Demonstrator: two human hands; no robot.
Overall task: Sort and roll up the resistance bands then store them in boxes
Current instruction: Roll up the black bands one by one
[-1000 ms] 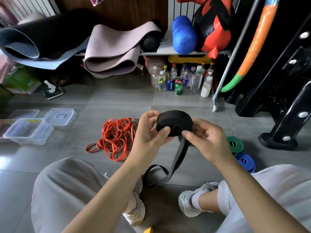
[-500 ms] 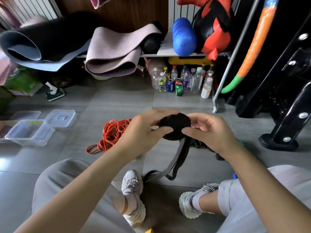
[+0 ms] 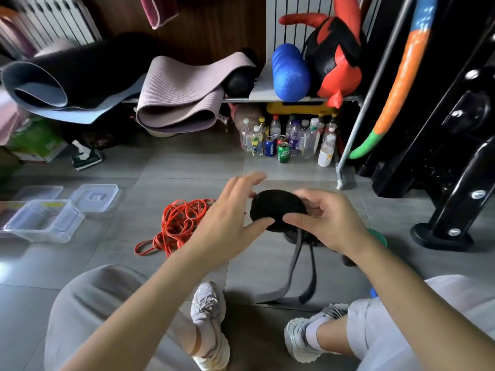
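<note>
Right hand [image 3: 330,223] fingers curl round black band roll [image 3: 276,207]; left hand [image 3: 227,223] fingers spread, thumb seemingly touching it; tail [image 3: 290,271] reaches floor [image 3: 187,167].

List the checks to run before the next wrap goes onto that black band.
1. Roll held firmly: ok. The right hand grips the black roll.
2. Other hand on the loose end: not ok. The left hand is spread open, with only its thumb against the roll.
3. Band fully wound: not ok. The tail hangs to the floor.
4. Tail free of twists: cannot tell.
5. Box ready: ok. The clear box stands open, with its lid beside it.
6. Red bands rolled: not ok. They lie in a tangled heap.
</note>
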